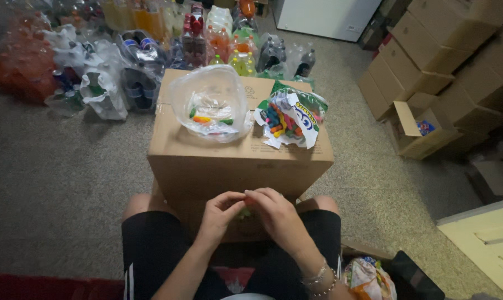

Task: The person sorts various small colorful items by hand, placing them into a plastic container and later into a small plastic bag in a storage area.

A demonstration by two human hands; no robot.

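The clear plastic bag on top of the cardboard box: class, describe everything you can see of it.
The clear bag is thin, crinkled, see-through plastic, standing puffed open with its mouth upward. It sits on the left part of the cardboard box top, beside a torn green and white packet of colourful sticks. At its bottom lie a few small coloured pieces, orange, green and pale. Neither hand touches it; both are lower, in front of the box.

Both hands, left (221, 214) and right (274, 214), meet fingertip to fingertip.
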